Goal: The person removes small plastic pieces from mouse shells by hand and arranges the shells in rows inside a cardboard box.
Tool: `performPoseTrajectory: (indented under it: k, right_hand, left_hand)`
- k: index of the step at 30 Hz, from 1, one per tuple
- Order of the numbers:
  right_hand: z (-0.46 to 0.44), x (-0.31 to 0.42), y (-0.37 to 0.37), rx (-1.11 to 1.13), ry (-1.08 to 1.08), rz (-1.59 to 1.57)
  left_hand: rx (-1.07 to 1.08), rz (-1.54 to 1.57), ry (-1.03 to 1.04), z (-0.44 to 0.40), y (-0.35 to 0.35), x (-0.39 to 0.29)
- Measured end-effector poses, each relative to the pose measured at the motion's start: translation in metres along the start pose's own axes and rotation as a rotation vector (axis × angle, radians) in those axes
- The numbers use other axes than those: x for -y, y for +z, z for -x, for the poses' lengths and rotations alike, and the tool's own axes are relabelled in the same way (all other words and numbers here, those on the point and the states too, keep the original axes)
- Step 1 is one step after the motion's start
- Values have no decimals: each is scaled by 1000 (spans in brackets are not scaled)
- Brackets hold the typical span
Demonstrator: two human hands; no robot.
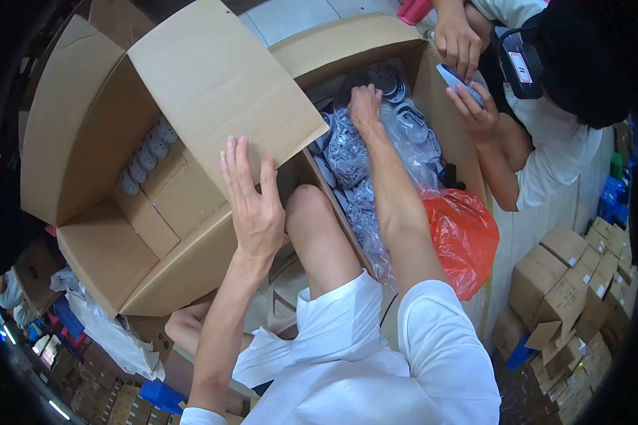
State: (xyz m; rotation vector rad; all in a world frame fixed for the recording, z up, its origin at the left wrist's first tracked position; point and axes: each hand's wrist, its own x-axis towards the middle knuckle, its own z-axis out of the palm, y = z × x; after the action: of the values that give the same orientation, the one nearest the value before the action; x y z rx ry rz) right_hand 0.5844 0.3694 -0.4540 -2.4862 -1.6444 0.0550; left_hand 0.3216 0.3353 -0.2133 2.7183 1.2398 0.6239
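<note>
My left hand (252,205) lies with fingers stretched out against a raised flap (220,78) of the left cardboard box (145,287). My right hand (366,106) reaches into the far end of the right cardboard box (432,92). Its fingers curl downward and their tips are hidden, so what they grip cannot be made out. Around that hand are clear plastic bags (347,152) of small grey pieces and several grey shoe-like pieces (411,124). A row of grey oval pieces with holes (147,154) lines one side inside the left box.
A red plastic bag (461,241) hangs over the right box's near side. To the right, a co-worker (553,149) holds a light shoe-like piece (457,85) in both hands. Stacked cartons (556,276) stand at right; white plastic sheeting (106,333) lies at left.
</note>
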Motion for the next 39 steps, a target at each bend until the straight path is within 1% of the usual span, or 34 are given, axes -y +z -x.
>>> performPoseTrajectory:
  k: [1, 2, 4, 5, 6, 7, 9, 11, 12, 13, 14, 15, 19, 20, 24, 25, 29, 30, 35, 39]
  right_hand:
    - [-1, -4, 3, -46, -19, -36]
    - [-1, 0, -11, -49, -27, -36]
    - [6, 7, -46, -456, 33, -656]
    - [18, 15, -72, -473, 108, -735]
    - [36, 23, -101, -489, 183, -815]
    - [56, 29, -127, -429, 306, -953]
    - [100, 45, -194, -264, 485, -1182]
    - [147, 81, -263, -227, 557, -1332]
    - [171, 97, -292, -147, 539, -1367]
    - [195, 113, -317, -65, 520, -1399]
    - [216, 126, -334, -22, 422, -1525]
    - [230, 139, -350, -7, 393, -1534]
    - [289, 191, -404, 78, 454, -1820]
    - [303, 198, -412, 98, 427, -1822]
    - [352, 222, -434, 390, 355, -1842]
    - [362, 232, -439, 417, 336, -1836]
    - [407, 285, -476, 586, 157, -1719]
    - [412, 290, -476, 608, 142, -1707]
    - [429, 303, -474, 704, 64, -1600]
    - [437, 307, -472, 735, -36, -1462]
  left_hand:
    - [7, -1, 4, 1, 0, 2]
    - [8, -2, 2, 2, 1, 3]
    - [-7, -1, -4, 1, 0, 4]
    - [-21, -3, -10, 0, -3, 3]
    - [7, 80, -26, 0, -9, 3]
    - [35, 163, -42, 0, -15, 1]
    - [91, 326, -71, 5, -30, -5]
    - [195, 656, -99, 10, -61, -19]
    - [179, 651, -102, 17, -73, -30]
    - [260, 863, -179, 25, -87, -41]
    - [336, 1068, -260, 35, -103, -48]
    - [309, 1055, -270, 48, -120, -50]
    - [361, 1500, -463, 117, -187, -47]
    - [330, 1495, -467, 135, -203, -46]
    - [6, 2397, -652, 210, -260, -33]
    - [-32, 2394, -650, 223, -273, -33]
    - [-201, 1933, -1085, 267, -346, -41]
    - [-231, 1938, -1090, 274, -349, -41]
    - [-231, 1879, -1045, 299, -359, -38]
    - [-119, 1384, -885, 316, -365, -38]
